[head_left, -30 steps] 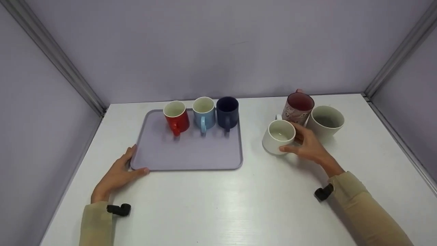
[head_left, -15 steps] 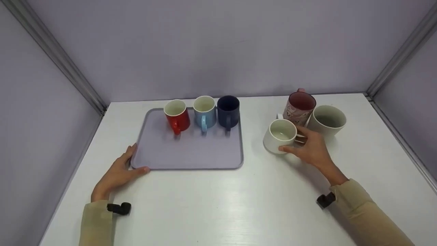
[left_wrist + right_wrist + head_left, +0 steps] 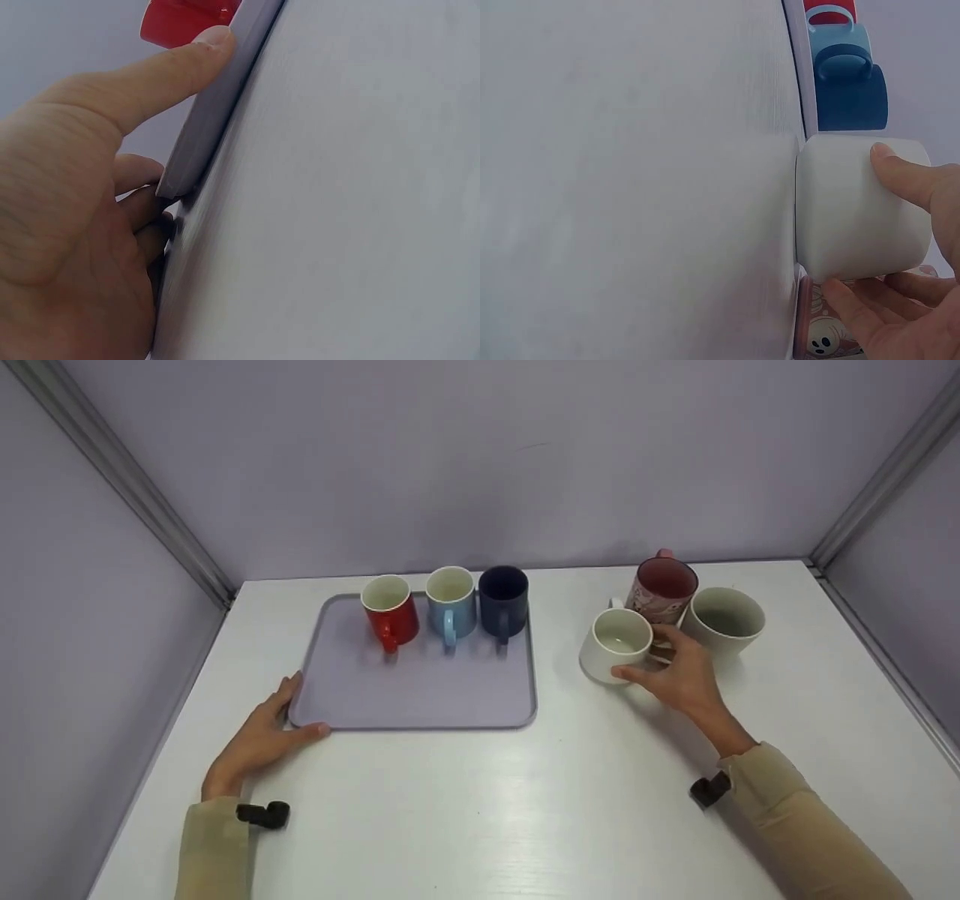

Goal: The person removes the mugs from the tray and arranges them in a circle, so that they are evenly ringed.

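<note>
My left hand (image 3: 259,735) holds the near left corner of the lilac tray (image 3: 412,697), thumb along the front rim and fingers at the left side. On the tray's back part stand a red mug (image 3: 394,619), a light blue mug (image 3: 455,615) and a dark blue mug (image 3: 504,604), handles facing me. To the right of the tray, my right hand (image 3: 682,671) grips an upright white mug (image 3: 604,656) by its body, thumb on the near side. Its handle points to the back. In the right wrist view, the fingers (image 3: 855,307) pass under the white mug's side, over the patterned mug.
Behind the white mug stands a pink patterned mug (image 3: 652,604) with a dark red inside. A wide off-white mug (image 3: 720,641) stands close beside it, right behind my right hand. Pale walls (image 3: 420,472) enclose the white table (image 3: 450,810) at the back and sides.
The right hand has shifted slightly toward the back with the white mug in its grip. The left hand stays at the tray corner; the head view has tilted a little.
</note>
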Motion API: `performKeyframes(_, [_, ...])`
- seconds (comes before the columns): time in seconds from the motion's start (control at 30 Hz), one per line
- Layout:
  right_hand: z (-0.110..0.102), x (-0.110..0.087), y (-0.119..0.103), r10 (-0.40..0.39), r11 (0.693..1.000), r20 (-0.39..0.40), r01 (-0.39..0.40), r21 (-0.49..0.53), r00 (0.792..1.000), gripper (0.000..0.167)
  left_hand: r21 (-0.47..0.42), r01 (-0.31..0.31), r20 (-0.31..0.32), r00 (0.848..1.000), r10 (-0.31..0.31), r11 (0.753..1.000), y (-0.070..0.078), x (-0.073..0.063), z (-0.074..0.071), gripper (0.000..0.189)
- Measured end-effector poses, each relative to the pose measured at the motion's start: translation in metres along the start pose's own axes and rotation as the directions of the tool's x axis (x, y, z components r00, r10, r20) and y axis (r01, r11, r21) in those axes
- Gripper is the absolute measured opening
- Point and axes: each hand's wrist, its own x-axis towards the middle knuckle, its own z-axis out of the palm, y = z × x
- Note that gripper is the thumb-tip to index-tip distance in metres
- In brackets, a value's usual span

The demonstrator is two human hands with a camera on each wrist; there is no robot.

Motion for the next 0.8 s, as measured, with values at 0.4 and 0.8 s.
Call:
performKeyframes(0.4, [0.0042, 0.0077, -0.0046, -0.039, 0.999, -0.074, 0.040, 0.000, 0.996, 0.075, 0.003, -0.022, -0.006, 1.000, 0.022, 1.000, 0.0019, 0.0002, -0.0011, 0.114])
performKeyframes(0.8, [0.0098, 0.0087, -0.0042, -0.026, 1.000, -0.103, 0.027, 0.001, 0.994, 0.075, 0.006, 0.003, -0.004, 1.000, -0.003, 1.000, 0.0006, -0.0001, 0.0004, 0.116])
